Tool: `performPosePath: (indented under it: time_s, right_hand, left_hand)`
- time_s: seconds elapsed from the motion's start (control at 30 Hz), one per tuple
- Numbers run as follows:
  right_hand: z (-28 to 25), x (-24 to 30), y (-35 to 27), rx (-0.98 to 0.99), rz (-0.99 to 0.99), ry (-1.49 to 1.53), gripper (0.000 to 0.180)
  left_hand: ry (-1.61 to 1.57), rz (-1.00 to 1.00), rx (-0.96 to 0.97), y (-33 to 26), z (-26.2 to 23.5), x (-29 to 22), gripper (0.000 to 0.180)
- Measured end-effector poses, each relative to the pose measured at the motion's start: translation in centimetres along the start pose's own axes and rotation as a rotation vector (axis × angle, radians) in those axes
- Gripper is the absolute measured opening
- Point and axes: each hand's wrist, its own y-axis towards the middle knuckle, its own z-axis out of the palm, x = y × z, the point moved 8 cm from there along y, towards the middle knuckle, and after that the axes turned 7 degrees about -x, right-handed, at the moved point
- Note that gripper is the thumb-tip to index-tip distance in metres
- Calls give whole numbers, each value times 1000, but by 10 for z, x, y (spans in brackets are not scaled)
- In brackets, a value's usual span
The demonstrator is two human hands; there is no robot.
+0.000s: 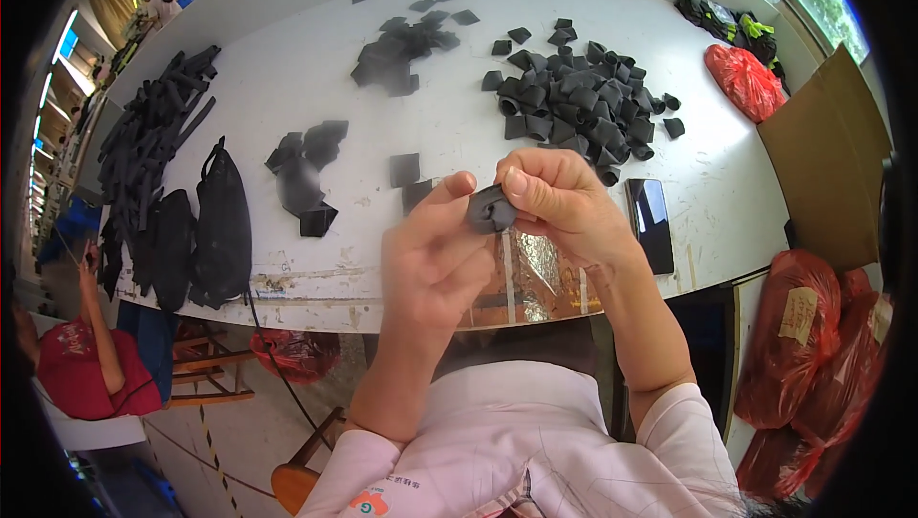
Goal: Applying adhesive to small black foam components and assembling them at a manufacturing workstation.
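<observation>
Between my hands, above the table's front edge, is a small dark grey fabric piece point(491, 211), curled into a loop. My left hand point(435, 255) grips its left side, thumb raised along it; this hand is slightly blurred. My right hand point(559, 198) pinches the upper right edge between thumb and fingers. Just beyond my left hand lie flat dark fabric squares point(404, 170). A large heap of rolled dark fabric loops point(583, 97) sits beyond my right hand. Further back, left of that heap, are more loose dark pieces point(402, 47).
A smartphone point(650, 224) lies right of my right hand. Dark fabric strips point(148, 140) and black pouches point(222, 221) hang over the left edge. A red plastic bag point(746, 81) and cardboard point(827, 154) stand right, with red bags point(789, 336) below. Another person point(91, 365) sits at the left.
</observation>
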Motion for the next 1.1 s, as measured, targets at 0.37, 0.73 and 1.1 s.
performPosePath:
  time_s: [0.37, 0.73, 1.1]
  right_hand:
    - [-24, 6, -23, -402, -313, -500, 24]
    - [19, 45, -52, -439, -838, -942, 24]
    - [26, 53, -51, -436, -993, -1127, 21]
  left_hand:
    - [1490, 955, -163, -12, 24, -38, 34]
    - [851, 775, -122, -13, 11, -39, 9]
    - [892, 772, -157, -22, 3, -43, 7]
